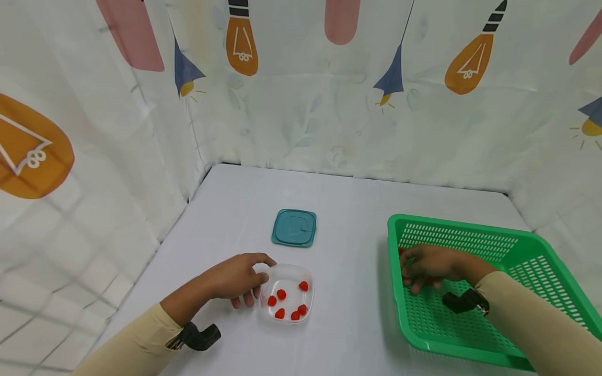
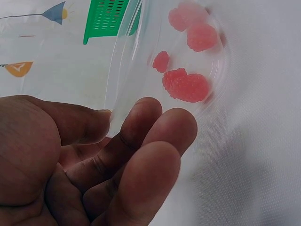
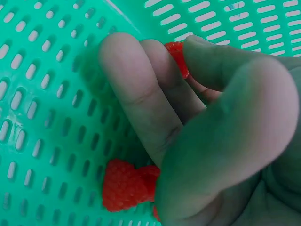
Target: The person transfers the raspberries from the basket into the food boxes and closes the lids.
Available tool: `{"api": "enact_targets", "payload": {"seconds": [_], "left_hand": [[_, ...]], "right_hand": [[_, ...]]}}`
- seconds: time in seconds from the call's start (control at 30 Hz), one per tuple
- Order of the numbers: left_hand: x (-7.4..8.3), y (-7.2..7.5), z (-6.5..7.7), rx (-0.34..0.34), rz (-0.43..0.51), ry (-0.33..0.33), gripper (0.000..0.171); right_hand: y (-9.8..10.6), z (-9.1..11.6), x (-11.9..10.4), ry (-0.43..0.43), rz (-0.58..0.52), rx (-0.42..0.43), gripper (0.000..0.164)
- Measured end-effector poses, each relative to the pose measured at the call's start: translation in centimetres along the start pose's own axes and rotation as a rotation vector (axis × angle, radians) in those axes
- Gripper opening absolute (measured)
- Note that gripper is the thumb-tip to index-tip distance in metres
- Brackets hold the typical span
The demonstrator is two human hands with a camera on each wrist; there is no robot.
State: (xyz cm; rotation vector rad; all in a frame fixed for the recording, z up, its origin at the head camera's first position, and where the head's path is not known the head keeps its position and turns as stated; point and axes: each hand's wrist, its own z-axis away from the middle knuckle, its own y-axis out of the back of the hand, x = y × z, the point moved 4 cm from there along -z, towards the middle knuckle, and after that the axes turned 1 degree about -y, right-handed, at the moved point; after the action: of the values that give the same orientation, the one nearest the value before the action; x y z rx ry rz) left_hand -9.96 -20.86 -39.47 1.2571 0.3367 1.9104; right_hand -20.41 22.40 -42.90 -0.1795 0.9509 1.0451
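A clear plastic container (image 1: 302, 271) with several red raspberries (image 1: 281, 294) in it stands on the white-covered table. My left hand (image 1: 242, 277) touches its rim from the left with thumb and forefinger, the other fingers loosely bent beside it. In the left wrist view the thumb (image 2: 96, 125) lies at the container's edge. Inside the green basket (image 1: 451, 350), my right hand (image 1: 430, 261) reaches low near the left wall. A raspberry (image 3: 178, 59) shows pinched between its thumb and fingers in the right wrist view. More raspberries (image 3: 122, 186) lie on the basket floor under the hand, partly hidden.
A teal square lid (image 1: 294, 227) lies flat on the table beyond the container. The basket's raised walls surround my right hand on the table's right side. A printed white cloth (image 1: 301, 115) hangs behind the table and along its left side.
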Motion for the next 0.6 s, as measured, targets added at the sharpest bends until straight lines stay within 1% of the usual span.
{"api": "enact_targets", "payload": {"seconds": [0.27, 0.6], "left_hand": [[0.1, 0.0, 0.1, -0.004, -0.001, -0.003, 0.034], [0.1, 0.1, 0.1, -0.008, -0.002, -0.015, 0.035]], "right_hand": [[0.7, 0.8, -1.2, 0.002, -0.019, 0.035, 0.023], [2.8, 2.2, -3.2, 0.007, 0.001, 0.079, 0.028]]}}
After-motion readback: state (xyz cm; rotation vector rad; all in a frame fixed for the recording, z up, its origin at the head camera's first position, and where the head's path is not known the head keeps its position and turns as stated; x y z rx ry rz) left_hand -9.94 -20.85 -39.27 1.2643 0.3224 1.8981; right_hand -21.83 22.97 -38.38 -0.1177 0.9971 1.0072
